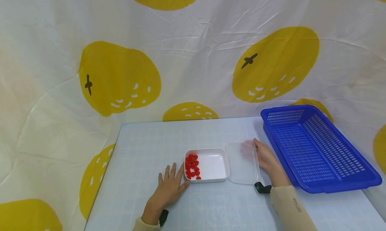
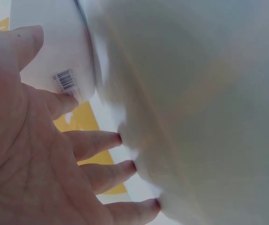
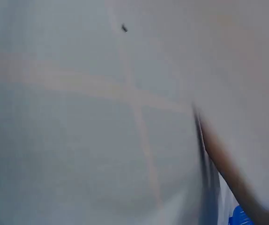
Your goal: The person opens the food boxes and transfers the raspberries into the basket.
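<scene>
A white rectangular box (image 1: 212, 164) stands on the table, with small red pieces (image 1: 192, 166) gathered along its left side. My left hand (image 1: 169, 188) lies beside that side, fingers spread and fingertips on the cloth; thumb and index finger are at the box wall. In the left wrist view the box's wall (image 2: 50, 47) carries a barcode, near the thumb and index finger. A clear lid (image 1: 241, 170) is just right of the box. My right hand (image 1: 266, 159) grips its right edge, some fingers showing through the plastic. The right wrist view does not show this grip clearly.
A large blue plastic basket (image 1: 278, 157) with slotted walls stands on the right, close to my right forearm. A pale checked cloth (image 1: 144, 140) covers the table. Behind the table hangs a white curtain (image 1: 193, 63) with yellow fruit prints.
</scene>
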A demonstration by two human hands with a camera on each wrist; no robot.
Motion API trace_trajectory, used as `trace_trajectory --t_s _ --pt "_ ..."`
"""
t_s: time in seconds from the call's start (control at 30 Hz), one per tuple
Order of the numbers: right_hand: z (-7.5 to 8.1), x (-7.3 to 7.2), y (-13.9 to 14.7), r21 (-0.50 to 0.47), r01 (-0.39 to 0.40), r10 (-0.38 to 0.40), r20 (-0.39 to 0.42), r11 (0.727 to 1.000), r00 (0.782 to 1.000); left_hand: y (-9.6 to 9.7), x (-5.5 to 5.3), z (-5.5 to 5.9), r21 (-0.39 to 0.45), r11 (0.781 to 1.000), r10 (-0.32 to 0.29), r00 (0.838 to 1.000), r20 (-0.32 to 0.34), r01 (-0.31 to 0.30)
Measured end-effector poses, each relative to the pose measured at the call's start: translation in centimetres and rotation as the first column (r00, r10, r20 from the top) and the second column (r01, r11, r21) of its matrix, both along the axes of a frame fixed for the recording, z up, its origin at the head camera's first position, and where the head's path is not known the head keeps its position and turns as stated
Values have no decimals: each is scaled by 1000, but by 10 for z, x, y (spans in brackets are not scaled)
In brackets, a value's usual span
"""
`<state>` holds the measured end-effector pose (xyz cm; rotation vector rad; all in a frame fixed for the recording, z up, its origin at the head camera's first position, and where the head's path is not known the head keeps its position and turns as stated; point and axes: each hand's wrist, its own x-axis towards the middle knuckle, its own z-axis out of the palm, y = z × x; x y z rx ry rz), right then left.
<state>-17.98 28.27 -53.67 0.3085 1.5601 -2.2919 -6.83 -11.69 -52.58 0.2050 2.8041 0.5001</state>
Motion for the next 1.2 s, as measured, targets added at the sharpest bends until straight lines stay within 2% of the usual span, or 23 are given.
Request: trace_trajectory --t_s 0.1,0.2,0.47,0.53,0.67,0.8,1.1,1.17,1.2 --pt "-4 -4 -3 159 10 -3 -44 987 999 0 0 0 -1 1000 -1 1000 -1 1" --pt "-4 -7 -7 290 38 -18 -71 956 997 0 0 -1 -2 1000 -2 1000 -2 2" --pt "6 -7 -13 462 73 -31 -98 884 995 -1 -3 -5 -16 1000 -2 1000 3 2" --pt "9 -6 -13 475 101 -50 -119 874 992 -1 -3 -5 -16 1000 -1 1000 3 1" --pt "12 -4 -13 449 143 -76 -163 882 984 -1 -2 -3 -17 1000 -1 1000 4 1" --pt "16 1 -12 440 148 -75 -178 886 981 0 -2 -1 -18 1000 -2 1000 2 2" --pt "29 15 -17 355 149 -61 -246 923 967 0 -1 -1 -7 1000 -5 1000 -1 5" --pt "31 18 -20 387 160 -45 -290 908 956 0 -1 -1 -5 1000 -6 1000 -3 6" --pt "31 19 -22 423 176 -35 -321 889 947 0 -1 -1 -4 1000 -6 1000 -5 6"
